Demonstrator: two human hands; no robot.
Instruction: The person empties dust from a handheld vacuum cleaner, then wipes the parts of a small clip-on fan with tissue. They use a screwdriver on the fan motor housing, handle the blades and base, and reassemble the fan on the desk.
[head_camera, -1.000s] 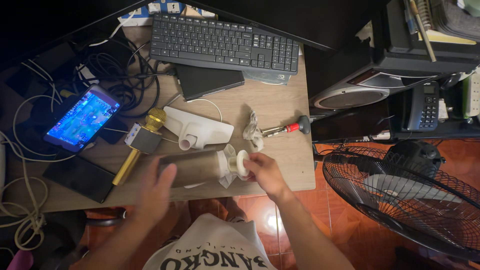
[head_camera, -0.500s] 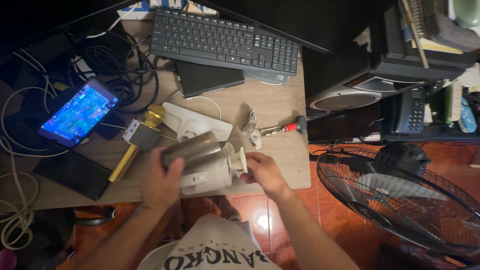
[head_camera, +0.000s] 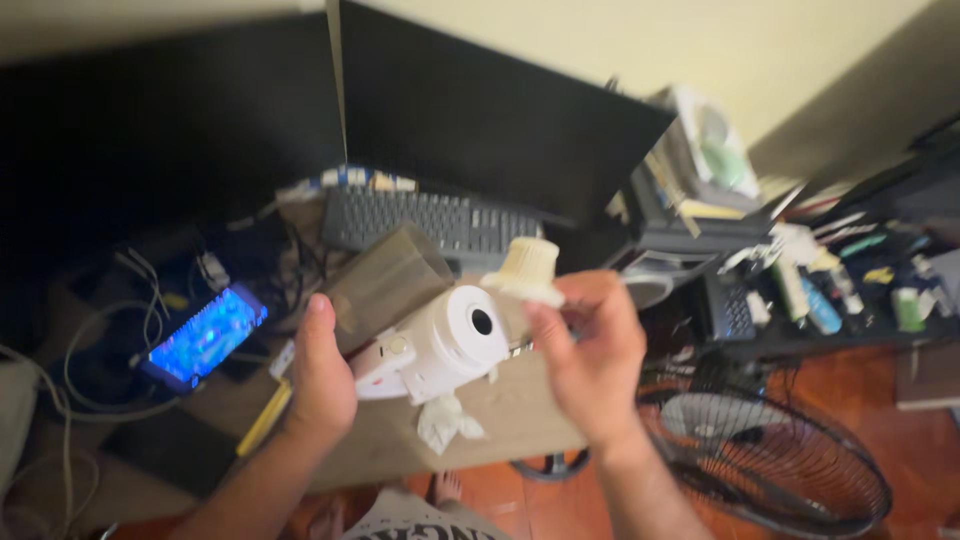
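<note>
My left hand (head_camera: 320, 375) grips a white handheld appliance body (head_camera: 445, 345) with a smoky translucent grey canister (head_camera: 385, 280) on its far end, raised above the desk. A round dark opening on the white body faces me. My right hand (head_camera: 590, 355) pinches a cream ribbed filter cap (head_camera: 525, 270) just above and to the right of that opening, apart from it. A crumpled white tissue (head_camera: 445, 420) hangs below the body. The frame is blurred.
A wooden desk (head_camera: 520, 410) lies below, with a black keyboard (head_camera: 430, 222), two dark monitors (head_camera: 480, 120), a lit phone (head_camera: 205, 335) among cables, and a yellow tool (head_camera: 262, 420). A floor fan (head_camera: 770, 460) stands at the right, next to a cluttered shelf (head_camera: 800, 270).
Both hands lifted the appliance off the desk towards the camera. The cream cap has come off the white body into my right hand. The view tilted up.
</note>
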